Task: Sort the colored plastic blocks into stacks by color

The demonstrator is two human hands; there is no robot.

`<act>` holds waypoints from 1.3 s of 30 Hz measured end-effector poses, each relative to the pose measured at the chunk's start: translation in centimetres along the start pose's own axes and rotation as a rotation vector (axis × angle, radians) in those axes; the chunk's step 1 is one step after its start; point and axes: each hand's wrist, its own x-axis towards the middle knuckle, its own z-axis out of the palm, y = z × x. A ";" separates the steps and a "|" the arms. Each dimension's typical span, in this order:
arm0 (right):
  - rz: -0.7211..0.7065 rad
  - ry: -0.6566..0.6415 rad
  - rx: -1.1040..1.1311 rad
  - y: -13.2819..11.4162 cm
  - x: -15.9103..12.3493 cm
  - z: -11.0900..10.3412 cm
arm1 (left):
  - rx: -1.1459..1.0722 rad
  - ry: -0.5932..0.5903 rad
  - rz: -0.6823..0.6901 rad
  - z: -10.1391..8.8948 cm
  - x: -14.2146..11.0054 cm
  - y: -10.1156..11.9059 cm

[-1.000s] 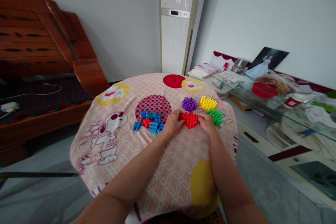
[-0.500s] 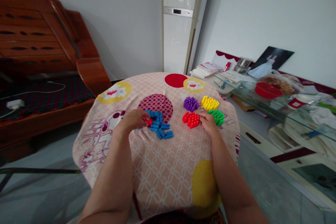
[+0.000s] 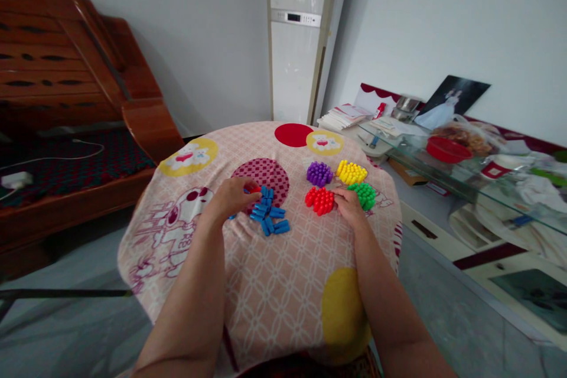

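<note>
My left hand (image 3: 233, 196) has its fingers closed on a small red plastic piece (image 3: 253, 189), partly hidden by the fingertips. It is at the left edge of a loose scatter of blue plastic pieces (image 3: 268, 212), some lying across each other. On the right, my right hand (image 3: 349, 205) rests on the cloth, fingers stretched out against the side of a red cluster of knobbed pieces (image 3: 319, 201). Close by its fingers stands a green cluster (image 3: 362, 195). A purple cluster (image 3: 319, 174) and a yellow cluster (image 3: 351, 172) sit just behind.
A patterned pink cloth (image 3: 274, 283) covers the round table. To the right, a glass-topped cabinet (image 3: 487, 189) carries a red bowl (image 3: 448, 149), papers and bags. A wooden sofa (image 3: 88, 82) stands left, and a tall white air conditioner (image 3: 295, 65) at the back.
My left hand has moved slightly up and away from me with the red piece, over the upper blue pieces. My right hand stays beside the red cluster. The whole view has shifted slightly.
</note>
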 end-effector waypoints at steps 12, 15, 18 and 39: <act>0.000 0.002 -0.001 0.2 0.0 0.0 | -0.322 -0.104 0.153 9.7 0.2 7.9; -0.013 -0.003 -0.003 0.3 0.0 0.0 | -0.306 -0.096 0.138 10.5 0.1 8.0; -0.039 0.003 -0.015 0.5 0.2 0.0 | -0.346 -0.080 0.125 10.5 0.1 8.1; -0.036 0.013 -0.007 0.3 0.0 0.0 | 0.272 0.217 -0.043 6.5 1.7 2.1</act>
